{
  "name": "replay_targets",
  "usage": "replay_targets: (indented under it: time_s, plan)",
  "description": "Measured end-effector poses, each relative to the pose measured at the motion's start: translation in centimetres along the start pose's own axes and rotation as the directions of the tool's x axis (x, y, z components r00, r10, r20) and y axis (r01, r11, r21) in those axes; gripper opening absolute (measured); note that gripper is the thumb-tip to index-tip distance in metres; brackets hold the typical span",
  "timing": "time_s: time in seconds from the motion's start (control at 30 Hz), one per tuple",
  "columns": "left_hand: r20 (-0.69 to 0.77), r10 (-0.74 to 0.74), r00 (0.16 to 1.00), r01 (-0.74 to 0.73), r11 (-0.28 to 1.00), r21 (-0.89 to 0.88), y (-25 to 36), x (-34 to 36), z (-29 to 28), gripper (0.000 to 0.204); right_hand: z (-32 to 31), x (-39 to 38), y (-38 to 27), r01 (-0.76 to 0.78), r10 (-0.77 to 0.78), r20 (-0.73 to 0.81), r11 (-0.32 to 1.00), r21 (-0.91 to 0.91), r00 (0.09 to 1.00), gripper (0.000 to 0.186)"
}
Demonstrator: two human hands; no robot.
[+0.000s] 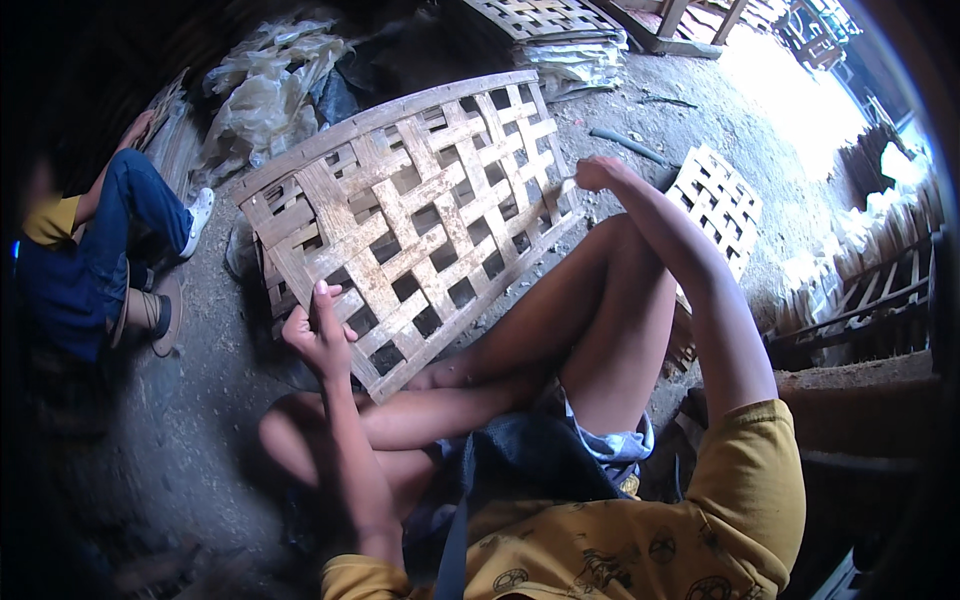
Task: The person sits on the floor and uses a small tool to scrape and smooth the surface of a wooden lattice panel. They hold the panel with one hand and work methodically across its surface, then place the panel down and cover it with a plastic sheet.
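A woven bamboo lattice panel [440,220] with square gaps and flat border strips slants in front of my crossed legs. My left hand [322,335] grips its near left corner, with the thumb on top. At the panel's right edge, my right hand [597,173] is closed in a fist. A short pale tip shows between that fist and the edge; I cannot make out what it belongs to. More lattice shows through the gaps and below the left edge, so at least one other panel seems to lie underneath.
Another lattice panel [715,205] lies beyond my right knee. Crumpled plastic sheeting [265,95] is heaped at the far left, with a stack of panels [560,45] at the back. A person in jeans [135,210] sits at left. A dark tube [630,145] lies on the floor.
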State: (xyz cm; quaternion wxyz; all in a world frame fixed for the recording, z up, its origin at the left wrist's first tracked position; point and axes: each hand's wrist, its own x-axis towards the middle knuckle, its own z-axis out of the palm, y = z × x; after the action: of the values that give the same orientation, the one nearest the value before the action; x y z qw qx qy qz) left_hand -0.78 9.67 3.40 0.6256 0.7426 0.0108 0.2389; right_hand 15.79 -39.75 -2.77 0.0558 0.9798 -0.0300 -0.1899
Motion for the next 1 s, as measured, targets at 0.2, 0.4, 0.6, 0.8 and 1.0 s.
replay_targets:
  time_s: [0.2, 0.4, 0.6, 0.8, 1.0]
  plan:
    - [-0.008, 0.022, 1.000, -0.022, 0.999, 0.042, 0.8, 0.1, -0.9, 0.041, 0.7, 1.0, 0.3, -0.039, 0.050, -0.246, 0.998, 0.051, 0.968, 0.034]
    - [-0.019, 0.006, 1.000, -0.005, 1.000, 0.029, 0.1, 0.2, -0.5, 0.041, 2.8, 3.8, 1.6, 0.154, -0.173, 0.079, 0.967, 0.203, 0.982, 0.038]
    - [-0.025, 0.038, 0.999, -0.036, 0.998, 0.054, 0.1, 0.3, -1.0, 0.041, 3.8, 5.2, -1.8, 0.179, -0.289, 0.462, 0.947, 0.268, 0.839, 0.031]
    - [-0.031, -0.008, 0.999, 0.009, 0.999, 0.034, -0.1, 0.2, -0.3, 0.040, 3.7, 3.6, -2.3, 0.425, -0.491, 0.353, 0.870, 0.250, 0.797, 0.030]
    - [-0.032, -0.013, 0.999, 0.015, 0.998, 0.065, 0.2, 0.2, -0.7, 0.040, 1.2, 1.6, -4.8, 0.437, -0.431, 0.387, 0.896, 0.076, 0.815, 0.028]
